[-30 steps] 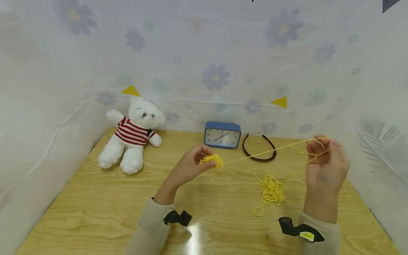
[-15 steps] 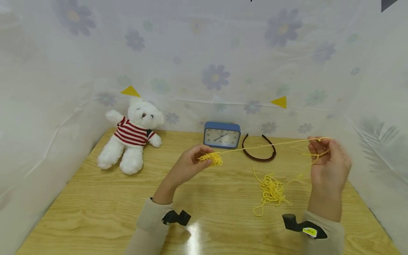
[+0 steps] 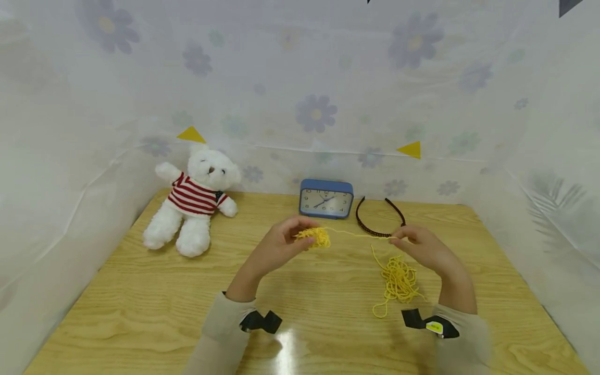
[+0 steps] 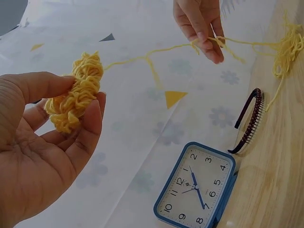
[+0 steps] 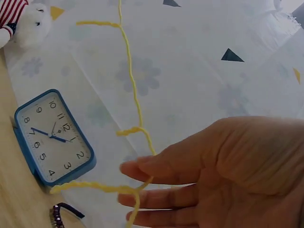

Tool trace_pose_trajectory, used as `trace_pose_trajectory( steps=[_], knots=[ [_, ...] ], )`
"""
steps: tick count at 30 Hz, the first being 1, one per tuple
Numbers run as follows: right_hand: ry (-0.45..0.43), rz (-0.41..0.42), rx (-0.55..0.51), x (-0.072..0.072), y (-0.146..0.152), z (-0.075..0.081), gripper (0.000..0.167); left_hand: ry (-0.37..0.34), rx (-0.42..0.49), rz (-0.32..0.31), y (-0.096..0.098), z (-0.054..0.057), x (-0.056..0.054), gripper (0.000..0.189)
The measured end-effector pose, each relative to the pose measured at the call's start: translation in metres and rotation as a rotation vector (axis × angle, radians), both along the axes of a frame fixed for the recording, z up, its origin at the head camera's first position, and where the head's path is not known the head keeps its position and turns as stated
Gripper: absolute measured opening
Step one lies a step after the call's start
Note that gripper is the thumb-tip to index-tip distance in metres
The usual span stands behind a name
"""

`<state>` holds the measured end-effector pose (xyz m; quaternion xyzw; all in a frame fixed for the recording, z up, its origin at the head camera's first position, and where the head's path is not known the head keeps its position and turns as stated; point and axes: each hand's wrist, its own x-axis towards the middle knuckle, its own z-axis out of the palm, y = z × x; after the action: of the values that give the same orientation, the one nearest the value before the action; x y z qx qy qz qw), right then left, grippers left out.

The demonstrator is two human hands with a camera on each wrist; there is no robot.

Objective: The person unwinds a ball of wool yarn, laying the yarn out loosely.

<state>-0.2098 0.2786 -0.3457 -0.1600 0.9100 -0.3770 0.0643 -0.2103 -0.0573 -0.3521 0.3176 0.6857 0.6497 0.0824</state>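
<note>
My left hand pinches a small wound bundle of yellow yarn between its thumb and fingers, held above the table. From the bundle a yellow strand runs across to my right hand, whose thumb and index finger pinch it. Short tufts branch off the strand at knots, seen in the right wrist view. Below the right hand, a loose tangle of yellow yarn lies on the table. In the left wrist view the strand continues past the right hand towards that tangle.
Behind the hands stands a blue alarm clock. A dark beaded headband lies to its right, partly behind the right hand. A white teddy bear in a striped shirt sits at the back left of the wooden table.
My right hand has swung left and inward from the far right, closer to the left hand. The strand between them has shortened and slackened. The left hand has barely moved.
</note>
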Motion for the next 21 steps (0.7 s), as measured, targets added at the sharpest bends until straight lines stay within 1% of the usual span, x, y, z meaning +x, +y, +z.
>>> trace_pose_trajectory(
  steps=[3, 5, 7, 10, 12, 14, 16, 18, 21],
  knots=[
    [-0.056, 0.121, 0.045, -0.004, -0.008, -0.006, 0.017, -0.007, -0.021, -0.037, 0.001, 0.001, 0.001, 0.031],
    [-0.087, 0.174, 0.078, -0.006, -0.014, -0.009, 0.016, -0.011, -0.029, -0.067, 0.002, 0.001, 0.002, 0.032],
    [-0.101, 0.205, 0.109, -0.007, -0.019, -0.01, 0.017, -0.009, -0.033, -0.089, 0.003, 0.0, 0.002, 0.031],
    [-0.078, 0.232, 0.144, -0.006, -0.026, -0.01, 0.023, -0.003, -0.026, -0.117, 0.005, -0.001, 0.002, 0.03],
    [-0.037, 0.246, 0.134, -0.004, -0.032, -0.009, 0.027, 0.0, -0.025, -0.133, 0.007, -0.002, 0.002, 0.029],
    [0.011, 0.267, 0.079, -0.001, -0.038, -0.007, 0.034, 0.005, -0.026, -0.151, 0.008, -0.003, 0.001, 0.029],
    [0.054, 0.32, -0.017, 0.002, -0.044, -0.004, 0.043, 0.01, -0.024, -0.167, 0.009, -0.003, 0.001, 0.028],
    [0.074, 0.411, -0.126, 0.005, -0.051, -0.001, 0.057, 0.014, -0.026, -0.171, 0.01, -0.004, 0.001, 0.028],
    [0.075, 0.56, -0.263, 0.008, -0.061, 0.001, 0.077, 0.032, -0.029, -0.168, 0.01, -0.004, 0.001, 0.028]
  ],
)
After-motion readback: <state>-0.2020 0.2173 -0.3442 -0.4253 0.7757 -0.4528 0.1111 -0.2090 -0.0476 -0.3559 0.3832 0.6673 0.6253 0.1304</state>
